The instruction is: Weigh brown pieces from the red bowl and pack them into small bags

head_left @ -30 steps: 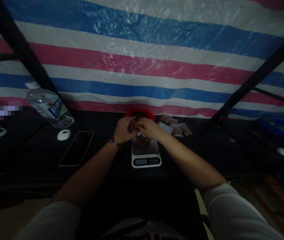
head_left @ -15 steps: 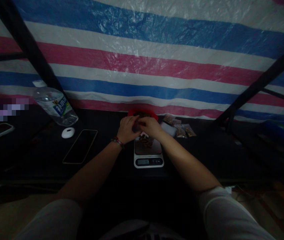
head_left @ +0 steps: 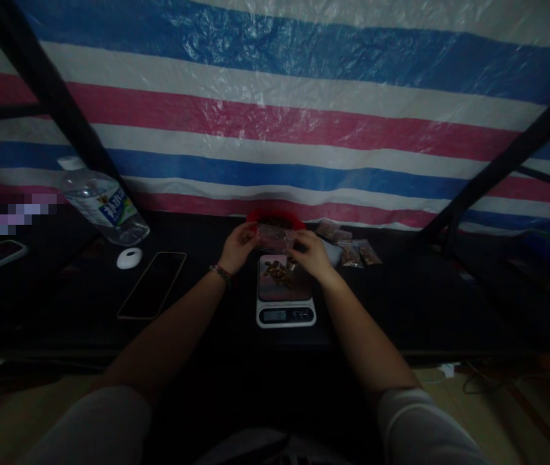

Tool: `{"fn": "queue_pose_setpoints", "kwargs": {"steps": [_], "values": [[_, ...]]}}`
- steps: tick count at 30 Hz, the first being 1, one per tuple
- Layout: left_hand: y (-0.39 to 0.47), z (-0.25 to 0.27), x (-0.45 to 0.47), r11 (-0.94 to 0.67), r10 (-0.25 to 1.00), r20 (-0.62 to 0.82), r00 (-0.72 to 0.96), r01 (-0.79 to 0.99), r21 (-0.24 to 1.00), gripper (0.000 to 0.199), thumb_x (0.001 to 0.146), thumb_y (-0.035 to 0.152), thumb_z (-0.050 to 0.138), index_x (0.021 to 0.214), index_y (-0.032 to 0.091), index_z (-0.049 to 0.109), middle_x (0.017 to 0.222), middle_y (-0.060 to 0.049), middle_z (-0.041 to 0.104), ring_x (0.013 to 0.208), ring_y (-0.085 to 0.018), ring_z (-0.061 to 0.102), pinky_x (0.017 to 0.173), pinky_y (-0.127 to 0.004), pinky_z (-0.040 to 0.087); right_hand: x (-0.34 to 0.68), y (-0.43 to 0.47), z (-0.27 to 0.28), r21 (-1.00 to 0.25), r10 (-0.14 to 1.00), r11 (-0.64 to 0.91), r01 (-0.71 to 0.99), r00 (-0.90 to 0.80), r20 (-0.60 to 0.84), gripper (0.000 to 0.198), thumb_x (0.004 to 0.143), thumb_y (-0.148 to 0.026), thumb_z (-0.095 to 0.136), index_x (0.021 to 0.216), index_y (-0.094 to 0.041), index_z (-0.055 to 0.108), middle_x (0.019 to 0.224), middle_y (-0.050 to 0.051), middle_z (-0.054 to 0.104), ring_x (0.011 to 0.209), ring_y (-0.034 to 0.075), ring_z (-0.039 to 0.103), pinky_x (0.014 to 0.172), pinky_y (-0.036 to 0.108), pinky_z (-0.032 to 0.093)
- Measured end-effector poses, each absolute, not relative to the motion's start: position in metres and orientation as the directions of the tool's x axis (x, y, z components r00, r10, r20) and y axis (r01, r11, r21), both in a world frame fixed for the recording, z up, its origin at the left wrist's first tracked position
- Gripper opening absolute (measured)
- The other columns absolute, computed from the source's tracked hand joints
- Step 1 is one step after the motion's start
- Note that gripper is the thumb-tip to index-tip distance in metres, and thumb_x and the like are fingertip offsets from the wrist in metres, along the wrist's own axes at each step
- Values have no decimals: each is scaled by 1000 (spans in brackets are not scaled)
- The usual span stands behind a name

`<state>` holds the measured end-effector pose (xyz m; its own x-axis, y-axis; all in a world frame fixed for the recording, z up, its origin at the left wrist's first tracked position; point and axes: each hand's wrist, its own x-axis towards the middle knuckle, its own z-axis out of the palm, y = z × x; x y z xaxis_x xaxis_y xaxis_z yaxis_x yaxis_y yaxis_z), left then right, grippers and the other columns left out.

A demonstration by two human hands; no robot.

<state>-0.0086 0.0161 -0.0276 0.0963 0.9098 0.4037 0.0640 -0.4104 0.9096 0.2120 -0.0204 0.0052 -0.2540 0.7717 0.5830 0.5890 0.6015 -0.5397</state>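
Between my two hands a small clear plastic bag [head_left: 274,238] is stretched sideways, above the far end of a white kitchen scale [head_left: 261,315]. My left hand [head_left: 239,247] pinches its left end, and my right hand [head_left: 312,252] grips the right end. Small brown pieces [head_left: 279,272] lie in a loose heap on the scale's plate; their kind is hard to make out. The scale's display is lit, but too dim to read. Behind the bag stands a red bowl [head_left: 255,217] with dark contents, partly hidden.
Several small filled bags [head_left: 351,254] lie right of the scale, beside a pale flat item [head_left: 334,253]. At left are a phone [head_left: 153,285], a white earbud case [head_left: 130,258] and a tilted water bottle [head_left: 105,203]. A striped plastic sheet [head_left: 275,142] hangs behind, between dark metal bars.
My hands have moved apart, and the clear bag now shows spread between them. The brown pieces on the scale and the red bowl are less covered.
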Motion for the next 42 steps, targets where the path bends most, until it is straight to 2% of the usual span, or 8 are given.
{"fn": "queue_pose_setpoints", "kwargs": {"steps": [11, 18, 25, 29, 31, 34, 38, 42], "values": [[18, -27, -10, -416, 909, 415, 38, 28, 909, 46, 79, 39, 61, 120, 19, 51, 80, -3, 65, 73, -16, 62, 71, -33, 53, 209, -24, 1, -549, 767, 588, 594, -194, 611, 38, 77, -28, 68, 114, -23, 64, 107, 8, 63, 103, 21, 55, 93, 37, 43], [17, -27, -8, -428, 903, 427, 36, 41, 903, 47, 77, 40, 64, 117, 19, 52, 84, -4, 65, 76, -16, 62, 73, -33, 52, 208, -23, 0, -550, 765, 594, 587, -203, 611, 23, 87, -27, 55, 106, -24, 68, 105, 7, 65, 102, 19, 56, 92, 37, 43], [16, -28, -10, -471, 881, 474, 9, 121, 874, 41, 84, 39, 55, 119, 19, 51, 89, -5, 64, 80, -17, 62, 75, -34, 52, 206, -23, -2, -508, 759, 575, 641, -187, 623, 33, 79, -30, 65, 112, -23, 65, 107, 7, 63, 103, 21, 55, 92, 37, 44], [6, -17, -17, -615, 750, 661, 19, 390, 686, 50, 81, 46, 57, 124, 20, 48, 113, -11, 59, 101, -23, 58, 89, -42, 47, 206, -26, 4, -490, 742, 598, 634, -206, 638, 36, 77, -29, 67, 113, -22, 64, 105, 8, 63, 102, 22, 54, 92, 37, 44], [-3, -8, -18, -718, 646, 725, 238, 511, 472, 68, 68, 52, 69, 126, 21, 49, 126, -12, 53, 117, -30, 48, 101, -48, 37, 203, -28, 7, -476, 739, 608, 636, -233, 632, 35, 76, -30, 68, 111, -23, 65, 106, 8, 62, 103, 22, 54, 92, 38, 43], [-15, 4, -12, -784, 582, 641, 501, 554, 279, 79, 62, 55, 72, 130, 24, 48, 131, -12, 52, 123, -34, 42, 106, -51, 26, 197, -33, 11, -443, 728, 640, 628, -312, 610, 32, 75, -31, 69, 106, -23, 67, 108, 8, 62, 105, 23, 52, 94, 40, 41], [-21, 8, -3, -795, 568, 610, 553, 561, 232, 71, 68, 54, 66, 130, 23, 49, 122, -10, 58, 118, -32, 46, 107, -50, 23, 189, -38, 13, -407, 699, 688, 601, -396, 596, 28, 75, -29, 67, 101, -20, 67, 110, 8, 61, 107, 23, 50, 96, 39, 39], [-15, 5, -7, -758, 610, 604, 514, 600, 255, 68, 69, 54, 65, 127, 21, 51, 115, -10, 60, 111, -30, 51, 103, -48, 29, 191, -36, 24, -448, 692, 698, 559, -368, 620, 22, 86, -27, 54, 103, -22, 67, 110, 7, 61, 109, 20, 51, 98, 38, 38]]}}
